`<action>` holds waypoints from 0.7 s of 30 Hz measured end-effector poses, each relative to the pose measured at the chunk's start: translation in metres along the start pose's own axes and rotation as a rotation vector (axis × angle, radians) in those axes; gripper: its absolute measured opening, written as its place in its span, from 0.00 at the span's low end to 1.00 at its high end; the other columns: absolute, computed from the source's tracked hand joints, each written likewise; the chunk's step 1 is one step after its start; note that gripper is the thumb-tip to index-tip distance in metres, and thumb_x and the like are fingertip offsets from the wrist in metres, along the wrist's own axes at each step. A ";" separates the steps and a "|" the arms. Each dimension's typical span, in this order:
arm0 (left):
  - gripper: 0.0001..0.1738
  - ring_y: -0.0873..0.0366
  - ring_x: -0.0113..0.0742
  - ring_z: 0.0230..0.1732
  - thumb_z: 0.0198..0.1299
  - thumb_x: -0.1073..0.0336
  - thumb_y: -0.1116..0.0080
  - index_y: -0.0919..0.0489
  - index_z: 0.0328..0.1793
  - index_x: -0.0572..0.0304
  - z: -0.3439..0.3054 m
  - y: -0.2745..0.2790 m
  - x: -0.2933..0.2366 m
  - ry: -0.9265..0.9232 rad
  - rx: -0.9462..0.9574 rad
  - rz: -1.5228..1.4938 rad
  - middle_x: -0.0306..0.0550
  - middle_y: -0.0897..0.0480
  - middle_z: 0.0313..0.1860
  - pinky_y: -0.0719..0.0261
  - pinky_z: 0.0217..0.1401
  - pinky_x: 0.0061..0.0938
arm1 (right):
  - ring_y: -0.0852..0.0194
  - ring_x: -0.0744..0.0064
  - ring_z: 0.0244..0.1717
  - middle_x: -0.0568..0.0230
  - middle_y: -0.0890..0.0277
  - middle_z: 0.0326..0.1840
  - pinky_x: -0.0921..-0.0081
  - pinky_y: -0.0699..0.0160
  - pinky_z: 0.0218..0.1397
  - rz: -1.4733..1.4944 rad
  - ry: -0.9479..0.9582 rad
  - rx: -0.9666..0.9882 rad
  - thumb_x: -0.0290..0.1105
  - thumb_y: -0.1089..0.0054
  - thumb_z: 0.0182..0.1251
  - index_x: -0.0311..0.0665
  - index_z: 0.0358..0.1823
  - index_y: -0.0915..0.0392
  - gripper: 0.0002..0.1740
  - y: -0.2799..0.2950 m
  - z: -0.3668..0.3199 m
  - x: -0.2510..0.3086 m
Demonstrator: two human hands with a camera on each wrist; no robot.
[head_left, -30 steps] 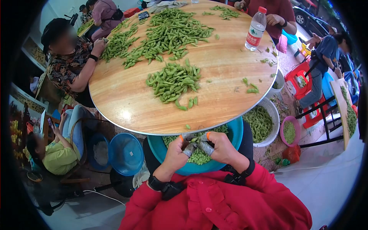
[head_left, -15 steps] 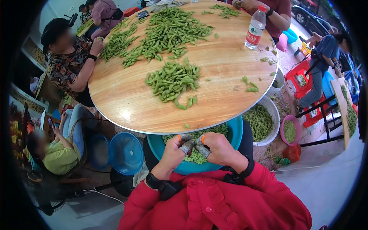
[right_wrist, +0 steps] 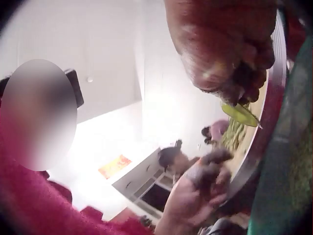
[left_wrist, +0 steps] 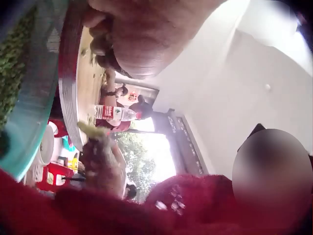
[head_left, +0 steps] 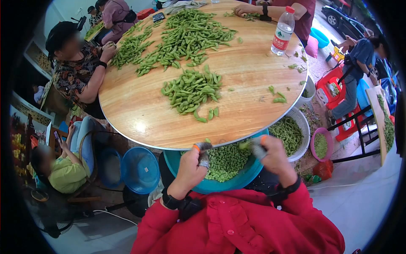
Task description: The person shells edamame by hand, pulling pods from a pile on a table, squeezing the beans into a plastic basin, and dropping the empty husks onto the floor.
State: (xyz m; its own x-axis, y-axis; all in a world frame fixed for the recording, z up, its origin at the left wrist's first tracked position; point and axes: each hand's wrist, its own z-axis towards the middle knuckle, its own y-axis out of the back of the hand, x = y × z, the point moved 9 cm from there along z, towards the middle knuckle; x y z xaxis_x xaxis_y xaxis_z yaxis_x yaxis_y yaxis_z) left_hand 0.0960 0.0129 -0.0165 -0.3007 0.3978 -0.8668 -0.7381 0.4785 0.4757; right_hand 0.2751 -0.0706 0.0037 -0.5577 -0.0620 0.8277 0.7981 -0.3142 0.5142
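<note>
In the head view my right hand [head_left: 272, 154] is raised over the right rim of a teal basin [head_left: 172, 165] and pinches a green soybean pod [head_left: 244, 145]. The same pod [right_wrist: 239, 115] juts from its fingertips in the right wrist view. My left hand [head_left: 191, 166] is over the basin's left side, its fingertips at the table edge beside a loose green piece [head_left: 207, 140]. Its fingers are loosely bent with nothing visible in them in the right wrist view. Grey wraps with orange bands cover fingers of both hands. Shelled beans [head_left: 224, 163] fill much of the basin.
The round wooden table [head_left: 139, 114] bears a small pod pile [head_left: 190, 91], a larger heap [head_left: 190, 36] and a water bottle [head_left: 282, 34]. On the right stand a white basket [head_left: 302, 131] of pods and a pink basin [head_left: 313, 146]. Other people sit around.
My hands have moved apart. The right one has swung right with a pod, uncovering the beans between them. Across the table, another person's arms have reached left onto the tabletop.
</note>
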 end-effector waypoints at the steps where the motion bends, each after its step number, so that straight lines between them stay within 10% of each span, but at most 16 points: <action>1: 0.13 0.26 0.42 0.24 0.51 0.72 0.53 0.27 0.44 0.63 0.006 0.004 -0.003 0.010 -0.009 0.132 0.50 0.24 0.24 0.31 0.26 0.33 | 0.26 0.62 0.29 0.56 0.25 0.28 0.72 0.29 0.34 -0.083 -0.041 -0.042 0.23 0.46 0.52 0.38 0.36 0.22 0.10 0.022 -0.003 -0.011; 8: 0.09 0.24 0.47 0.25 0.50 0.65 0.44 0.23 0.36 0.61 0.015 -0.014 -0.016 -0.198 0.093 0.449 0.53 0.24 0.22 0.27 0.28 0.32 | 0.30 0.73 0.25 0.54 0.27 0.23 0.76 0.32 0.31 -0.332 -0.307 -0.454 0.22 0.49 0.53 0.28 0.37 0.27 0.09 0.127 -0.057 -0.108; 12: 0.11 0.25 0.48 0.26 0.49 0.65 0.43 0.24 0.37 0.63 0.036 0.005 -0.004 -0.045 -0.055 0.434 0.53 0.23 0.24 0.28 0.28 0.34 | 0.32 0.76 0.24 0.61 0.28 0.21 0.78 0.34 0.29 -0.382 -0.506 -0.403 0.22 0.49 0.53 0.29 0.33 0.26 0.06 0.132 -0.067 -0.114; 21: 0.08 0.24 0.38 0.26 0.51 0.69 0.44 0.25 0.35 0.66 0.073 0.008 0.013 -0.157 -0.143 0.554 0.51 0.24 0.26 0.29 0.27 0.27 | 0.28 0.77 0.26 0.60 0.24 0.27 0.80 0.30 0.31 -0.031 -0.263 -0.194 0.25 0.46 0.56 0.30 0.36 0.24 0.08 0.050 -0.020 -0.048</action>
State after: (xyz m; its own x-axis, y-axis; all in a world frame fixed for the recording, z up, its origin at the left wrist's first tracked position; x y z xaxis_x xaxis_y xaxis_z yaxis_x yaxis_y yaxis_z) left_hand 0.1304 0.0793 -0.0128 -0.5796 0.6742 -0.4578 -0.5740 0.0610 0.8166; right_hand 0.3370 -0.1025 -0.0151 -0.4831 0.1894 0.8549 0.7089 -0.4885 0.5088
